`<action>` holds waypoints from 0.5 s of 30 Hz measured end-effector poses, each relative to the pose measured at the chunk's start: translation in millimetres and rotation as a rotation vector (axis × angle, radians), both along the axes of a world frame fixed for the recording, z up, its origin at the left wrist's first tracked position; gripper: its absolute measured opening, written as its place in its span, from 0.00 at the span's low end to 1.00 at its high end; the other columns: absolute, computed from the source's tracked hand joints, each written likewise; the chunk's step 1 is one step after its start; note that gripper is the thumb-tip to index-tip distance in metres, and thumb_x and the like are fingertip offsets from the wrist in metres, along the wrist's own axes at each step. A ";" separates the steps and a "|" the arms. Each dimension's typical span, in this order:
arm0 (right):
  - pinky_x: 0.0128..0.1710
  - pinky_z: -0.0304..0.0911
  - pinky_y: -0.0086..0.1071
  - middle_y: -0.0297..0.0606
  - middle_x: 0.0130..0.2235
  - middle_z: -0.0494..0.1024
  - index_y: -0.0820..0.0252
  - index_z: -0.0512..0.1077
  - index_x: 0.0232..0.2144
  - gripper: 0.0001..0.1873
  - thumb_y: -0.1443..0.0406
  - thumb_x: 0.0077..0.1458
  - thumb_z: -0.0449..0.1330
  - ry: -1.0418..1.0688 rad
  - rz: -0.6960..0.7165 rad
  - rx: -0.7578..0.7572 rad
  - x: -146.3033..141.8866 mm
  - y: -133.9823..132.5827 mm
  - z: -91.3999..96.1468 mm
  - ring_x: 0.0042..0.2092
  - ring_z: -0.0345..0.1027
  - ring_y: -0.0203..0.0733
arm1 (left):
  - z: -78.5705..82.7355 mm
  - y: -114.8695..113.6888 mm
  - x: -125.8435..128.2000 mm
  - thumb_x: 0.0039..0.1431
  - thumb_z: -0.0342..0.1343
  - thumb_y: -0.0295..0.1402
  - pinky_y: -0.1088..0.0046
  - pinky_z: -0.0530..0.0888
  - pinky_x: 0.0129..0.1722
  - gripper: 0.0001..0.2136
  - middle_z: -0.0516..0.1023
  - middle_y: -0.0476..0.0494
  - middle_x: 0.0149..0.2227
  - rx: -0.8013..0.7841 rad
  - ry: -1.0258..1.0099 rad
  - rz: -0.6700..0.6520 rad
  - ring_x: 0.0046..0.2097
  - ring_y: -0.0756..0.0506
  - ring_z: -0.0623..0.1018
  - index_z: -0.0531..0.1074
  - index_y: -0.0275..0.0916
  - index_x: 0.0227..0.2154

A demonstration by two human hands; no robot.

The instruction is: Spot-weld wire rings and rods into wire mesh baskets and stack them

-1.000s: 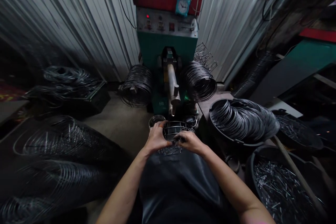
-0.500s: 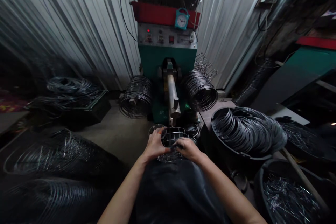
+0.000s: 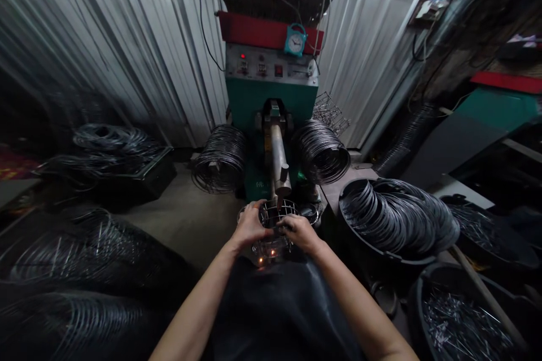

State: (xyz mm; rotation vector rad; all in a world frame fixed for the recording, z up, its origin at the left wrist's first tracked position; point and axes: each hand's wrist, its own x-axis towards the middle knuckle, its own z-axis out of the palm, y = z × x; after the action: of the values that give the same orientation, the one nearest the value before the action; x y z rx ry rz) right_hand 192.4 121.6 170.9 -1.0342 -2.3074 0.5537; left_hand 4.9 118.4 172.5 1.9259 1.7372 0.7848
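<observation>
Both my hands grip a small round wire basket right in front of me, under the metal arm of a green welding machine. My left hand wraps round the basket's left side. On its right side my right hand is closed over the rim. Orange sparks glow at the basket's lower part. A dark apron covers my lap below.
Coils of wire rings hang either side of the machine. A black tub of wire rings stands at the right, a tub of short wire pieces nearer. Stacked wire frames lie at the left. Corrugated metal walls stand behind.
The basket has tilted up against the machine's arm and sparks now glow at its lower part. The view has shifted slightly upward.
</observation>
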 end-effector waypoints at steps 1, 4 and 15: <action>0.38 0.65 0.27 0.38 0.35 0.78 0.60 0.75 0.33 0.07 0.73 0.51 0.59 -0.007 -0.022 -0.003 -0.8 3.1 -0.8 0.38 0.72 0.38 | -0.6 2.8 0.4 0.31 0.67 0.36 0.58 0.66 0.52 0.40 0.68 0.38 0.50 -0.001 0.007 0.018 0.52 0.36 0.69 0.61 0.38 0.53; 0.39 0.65 0.28 0.38 0.36 0.78 0.58 0.75 0.32 0.07 0.72 0.51 0.59 -0.006 -0.095 -0.028 -4.4 10.0 0.6 0.38 0.72 0.39 | -4.4 13.4 0.4 0.32 0.67 0.37 0.59 0.68 0.50 0.39 0.69 0.38 0.50 -0.006 -0.009 0.042 0.51 0.36 0.70 0.61 0.38 0.53; 0.19 0.50 0.24 0.28 0.22 0.66 0.61 0.70 0.29 0.14 0.59 0.41 0.66 0.943 -0.511 -0.902 27.7 -50.9 -32.3 0.22 0.57 0.30 | 0.9 14.4 2.9 0.30 0.68 0.38 0.59 0.65 0.52 0.41 0.68 0.38 0.51 0.046 -0.021 0.110 0.53 0.36 0.68 0.61 0.39 0.53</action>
State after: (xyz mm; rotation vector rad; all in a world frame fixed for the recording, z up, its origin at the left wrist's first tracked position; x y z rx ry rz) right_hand 220.0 70.7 138.6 -1.2736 -0.8858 1.5087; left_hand 7.8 132.7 173.3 1.8577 1.8397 0.8885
